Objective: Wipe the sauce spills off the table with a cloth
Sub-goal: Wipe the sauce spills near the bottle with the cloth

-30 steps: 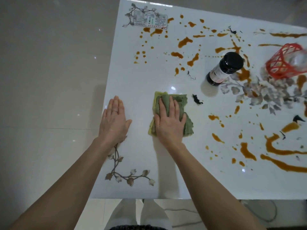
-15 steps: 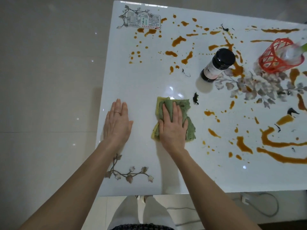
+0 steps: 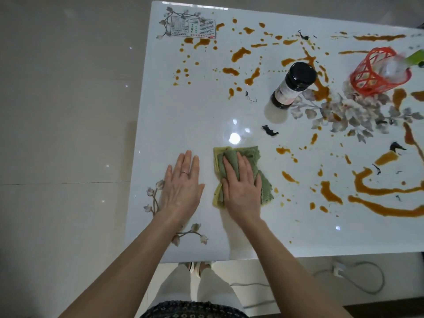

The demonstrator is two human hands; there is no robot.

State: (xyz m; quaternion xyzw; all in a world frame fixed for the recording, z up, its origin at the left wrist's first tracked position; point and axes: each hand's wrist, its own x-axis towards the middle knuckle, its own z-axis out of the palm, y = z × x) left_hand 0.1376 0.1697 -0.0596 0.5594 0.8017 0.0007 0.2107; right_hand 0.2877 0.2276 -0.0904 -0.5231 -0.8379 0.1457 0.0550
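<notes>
The right hand (image 3: 243, 191) is laid flat on the cloth (image 3: 252, 154), with fingers straight and close together, so the cloth is pressed down rather than gripped. The left hand (image 3: 181, 187) is spread flat on the bare worktop (image 3: 195, 115) just beside the cloth and apart from it. Nothing is held in it, and it is judged to serve as a brace. The cloth, green with a yellow layer showing at its left edge, is folded into a loose pad near the front left of the worktop. It is judged to be soft, light and limp, and liable to bunch or unfold if pushed from one edge. Pressure is therefore best applied through the palm at its middle, with the fingertips pinning the leading fold. Easy sliding is expected on the glossy surface. The sauce spills (image 3: 330, 191) lie to the right and toward the far side, and the nearest drops are just beside the cloth's right edge. A dark-capped bottle (image 3: 293, 86) and a red basket (image 3: 376, 72) stand among the far spills and are to be steered round.
</notes>
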